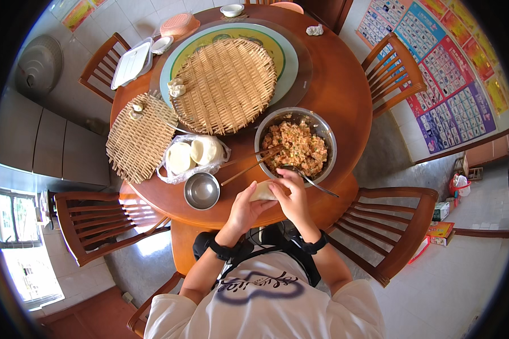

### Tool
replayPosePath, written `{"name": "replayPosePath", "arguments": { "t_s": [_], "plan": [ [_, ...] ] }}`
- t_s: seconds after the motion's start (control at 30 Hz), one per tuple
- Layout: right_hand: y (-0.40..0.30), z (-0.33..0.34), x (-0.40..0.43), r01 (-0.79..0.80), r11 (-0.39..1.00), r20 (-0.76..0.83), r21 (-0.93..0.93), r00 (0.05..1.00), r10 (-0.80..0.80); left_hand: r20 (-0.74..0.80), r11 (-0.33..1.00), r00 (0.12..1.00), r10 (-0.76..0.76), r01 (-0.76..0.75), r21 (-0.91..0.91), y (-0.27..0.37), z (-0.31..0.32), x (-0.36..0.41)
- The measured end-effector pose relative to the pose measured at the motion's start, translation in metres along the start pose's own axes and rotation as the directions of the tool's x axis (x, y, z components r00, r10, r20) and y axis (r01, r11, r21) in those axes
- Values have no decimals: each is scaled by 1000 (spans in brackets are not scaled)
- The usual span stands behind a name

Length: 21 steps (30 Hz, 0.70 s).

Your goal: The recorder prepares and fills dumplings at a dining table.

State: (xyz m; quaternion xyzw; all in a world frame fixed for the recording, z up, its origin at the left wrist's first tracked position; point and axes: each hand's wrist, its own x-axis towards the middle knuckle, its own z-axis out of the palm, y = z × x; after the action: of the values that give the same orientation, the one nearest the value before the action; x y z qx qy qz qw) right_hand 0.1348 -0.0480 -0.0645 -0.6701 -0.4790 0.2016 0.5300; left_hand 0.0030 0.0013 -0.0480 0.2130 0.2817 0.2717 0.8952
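Observation:
Between my two hands a pale dumpling wrapper [263,192] is folded over, held above the near edge of the round table. My left hand [247,207] grips its left end, thumb on top. On its right end the fingers of my right hand [291,193] pinch the dough. Any filling inside is hidden. Just beyond stands a steel bowl [331,146] of minced filling [299,142], with chopsticks [248,169] and a metal spoon [318,186] resting in it. Stacks of round wrappers [180,157] lie in a plastic bag at the left.
A large woven bamboo tray [229,84] bears a dumpling [177,87] at its left edge. Left of it, a smaller woven mat [138,135] holds small dough pieces. An empty small steel bowl [201,191] sits near the front edge. Wooden chairs [390,229] surround the table.

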Motion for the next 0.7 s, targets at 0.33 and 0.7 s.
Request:
{"name": "replayPosePath", "arguments": {
  "t_s": [0.33,0.7],
  "plan": [
    [-11,-6,-5,-16,984,63,175,998,5,-18,953,995,101,-91,288,2,1,-5],
    [-21,-8,-14,-239,845,91,479,971,223,40,742,966,255,-222,633,1,-3,-7]
  ]
}}
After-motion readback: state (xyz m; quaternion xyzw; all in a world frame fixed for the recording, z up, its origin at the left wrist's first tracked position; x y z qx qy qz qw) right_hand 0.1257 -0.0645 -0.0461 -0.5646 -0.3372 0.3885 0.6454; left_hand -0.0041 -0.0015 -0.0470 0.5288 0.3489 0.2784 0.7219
